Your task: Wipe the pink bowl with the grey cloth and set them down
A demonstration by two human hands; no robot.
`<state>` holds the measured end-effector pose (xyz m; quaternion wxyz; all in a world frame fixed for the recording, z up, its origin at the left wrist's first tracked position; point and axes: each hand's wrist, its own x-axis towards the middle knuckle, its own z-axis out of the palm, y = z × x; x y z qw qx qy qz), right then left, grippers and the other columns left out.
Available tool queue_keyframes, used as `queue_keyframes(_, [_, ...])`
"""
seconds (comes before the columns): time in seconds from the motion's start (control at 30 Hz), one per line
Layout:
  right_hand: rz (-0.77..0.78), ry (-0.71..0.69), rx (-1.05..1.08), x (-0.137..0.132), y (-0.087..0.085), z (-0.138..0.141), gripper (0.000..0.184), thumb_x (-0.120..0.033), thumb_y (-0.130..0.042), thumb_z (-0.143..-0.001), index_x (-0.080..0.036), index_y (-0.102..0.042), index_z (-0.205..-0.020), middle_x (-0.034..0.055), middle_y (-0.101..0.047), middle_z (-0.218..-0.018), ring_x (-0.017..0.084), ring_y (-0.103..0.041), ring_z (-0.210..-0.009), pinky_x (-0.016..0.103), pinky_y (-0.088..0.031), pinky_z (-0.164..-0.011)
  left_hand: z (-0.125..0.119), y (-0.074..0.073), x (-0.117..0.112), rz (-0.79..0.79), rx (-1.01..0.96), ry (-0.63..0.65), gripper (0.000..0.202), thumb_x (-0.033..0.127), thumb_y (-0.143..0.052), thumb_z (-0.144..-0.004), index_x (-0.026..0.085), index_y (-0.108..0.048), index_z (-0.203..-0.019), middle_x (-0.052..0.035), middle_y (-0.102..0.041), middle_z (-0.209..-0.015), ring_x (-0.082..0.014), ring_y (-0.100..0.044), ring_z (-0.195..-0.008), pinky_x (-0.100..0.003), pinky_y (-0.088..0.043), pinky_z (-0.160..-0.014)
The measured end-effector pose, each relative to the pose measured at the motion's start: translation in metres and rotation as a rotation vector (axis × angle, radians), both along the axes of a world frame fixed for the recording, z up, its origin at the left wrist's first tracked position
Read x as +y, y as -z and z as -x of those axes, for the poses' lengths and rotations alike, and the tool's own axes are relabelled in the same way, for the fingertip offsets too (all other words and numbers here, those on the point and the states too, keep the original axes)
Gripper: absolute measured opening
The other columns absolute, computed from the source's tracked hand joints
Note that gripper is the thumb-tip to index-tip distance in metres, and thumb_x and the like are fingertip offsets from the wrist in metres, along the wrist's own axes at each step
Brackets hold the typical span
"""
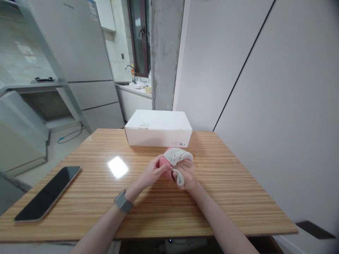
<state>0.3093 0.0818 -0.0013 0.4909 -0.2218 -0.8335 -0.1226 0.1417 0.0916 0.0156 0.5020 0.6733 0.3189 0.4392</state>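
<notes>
Above the wooden table [92, 155], my left hand [152, 173] grips a pink object [164, 164] with thumb and fingers; a dark edge or opening shows on its right side, and its exact kind I cannot make out. My right hand [187, 172] is closed on a light grey cloth [178, 155], slightly blurred, and presses it against the pink object. Folds of cloth cover the top of that object and hang below my right fingers. A grey-banded watch [123, 201] is on my left wrist.
A white box [159, 132] stands just beyond my hands, near the table's far edge. A tablet-like black device [50, 192] lies at the left. The white wall [251, 106] rises on the right; a fridge [71, 46] and a sink counter [134, 91] are behind.
</notes>
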Motion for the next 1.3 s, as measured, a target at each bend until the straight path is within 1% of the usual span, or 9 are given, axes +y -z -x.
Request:
queue_keyframes(0.17, [0.111,0.043,0.179,0.000,0.004,-0.001,0.030,-0.027,-0.035,-0.089,-0.021,-0.050,-0.064,0.0028,-0.055,-0.060,0.016,-0.051,-0.059,0.033,-0.038,-0.062,-0.003,0.002,-0.002,-0.018,0.025,0.006,0.040,0.037,-0.066,-0.075,0.014,-0.059,-0.107,-0.0079,-0.064,-0.105,-0.0220,-0.057,-0.096,-0.032,-0.044,-0.086])
queue_keyframes(0.4, [0.114,0.124,0.389,-0.002,0.005,0.004,0.038,-0.022,-0.026,-0.093,-0.022,-0.039,-0.057,0.0014,-0.047,-0.055,0.015,-0.046,-0.055,0.033,-0.034,-0.059,-0.012,-0.009,-0.015,0.055,-0.211,0.121,0.064,0.026,-0.075,-0.067,0.021,-0.046,-0.124,-0.0096,-0.055,-0.121,-0.0227,-0.054,-0.105,-0.032,-0.043,-0.087])
queue_keyframes(0.47, [0.100,0.102,0.344,-0.002,0.004,0.003,0.036,-0.026,-0.029,-0.092,-0.022,-0.040,-0.057,0.0012,-0.047,-0.055,0.015,-0.046,-0.055,0.033,-0.035,-0.059,-0.011,-0.006,-0.014,0.111,-0.280,0.134,0.054,0.029,-0.072,-0.069,0.021,-0.048,-0.117,-0.0080,-0.057,-0.117,-0.0207,-0.055,-0.101,-0.030,-0.044,-0.085])
queue_keyframes(0.57, [0.069,0.044,0.225,-0.001,0.003,0.000,0.031,-0.029,-0.034,-0.089,-0.021,-0.048,-0.062,0.0027,-0.054,-0.059,0.016,-0.051,-0.059,0.034,-0.039,-0.062,-0.007,-0.001,-0.006,0.166,-0.284,0.035,0.030,0.038,-0.060,-0.080,0.017,-0.055,-0.100,-0.0063,-0.062,-0.103,-0.0184,-0.056,-0.094,-0.028,-0.044,-0.082])
queue_keyframes(0.77, [0.025,-0.057,-0.010,0.001,0.003,0.002,0.020,-0.024,-0.037,-0.085,-0.019,-0.055,-0.076,0.0071,-0.062,-0.071,0.021,-0.059,-0.074,0.038,-0.044,-0.074,-0.001,-0.004,-0.002,0.033,-0.015,-0.048,0.035,0.040,-0.056,-0.082,0.015,-0.059,-0.107,-0.0058,-0.066,-0.103,-0.0210,-0.057,-0.097,-0.031,-0.042,-0.089])
queue_keyframes(0.87, [0.098,-0.025,0.074,0.001,0.003,0.001,0.025,-0.026,-0.037,-0.087,-0.020,-0.053,-0.069,0.0045,-0.059,-0.065,0.018,-0.055,-0.065,0.035,-0.042,-0.068,-0.003,-0.005,-0.006,-0.007,0.065,-0.067,0.036,0.038,-0.057,-0.081,0.014,-0.061,-0.108,-0.0063,-0.067,-0.103,-0.0220,-0.058,-0.096,-0.032,-0.043,-0.088])
queue_keyframes(1.0, [0.178,0.049,0.290,0.003,0.004,0.001,0.036,-0.028,-0.033,-0.091,-0.022,-0.043,-0.057,0.0005,-0.047,-0.055,0.015,-0.046,-0.054,0.032,-0.038,-0.060,-0.009,-0.008,-0.012,0.033,-0.023,-0.011,0.048,0.033,-0.065,-0.076,0.014,-0.054,-0.118,-0.0099,-0.061,-0.116,-0.0237,-0.055,-0.103,-0.032,-0.046,-0.086])
queue_keyframes(1.17, [0.204,0.126,0.496,0.002,0.005,0.003,0.031,-0.024,-0.028,-0.094,-0.021,-0.044,-0.069,0.0009,-0.047,-0.063,0.015,-0.047,-0.058,0.031,-0.038,-0.057,-0.015,-0.012,-0.019,0.048,-0.180,0.099,0.062,0.027,-0.073,-0.068,0.019,-0.048,-0.124,-0.0107,-0.052,-0.126,-0.0245,-0.049,-0.114,-0.033,-0.042,-0.094])
queue_keyframes(1.3, [0.164,0.067,0.415,-0.001,0.003,0.003,0.031,-0.028,-0.034,-0.092,-0.021,-0.048,-0.065,0.0011,-0.051,-0.060,0.016,-0.050,-0.059,0.033,-0.040,-0.062,-0.010,-0.006,-0.012,0.142,-0.249,0.072,0.040,0.036,-0.065,-0.077,0.018,-0.051,-0.110,-0.0072,-0.059,-0.113,-0.0203,-0.055,-0.104,-0.030,-0.043,-0.088])
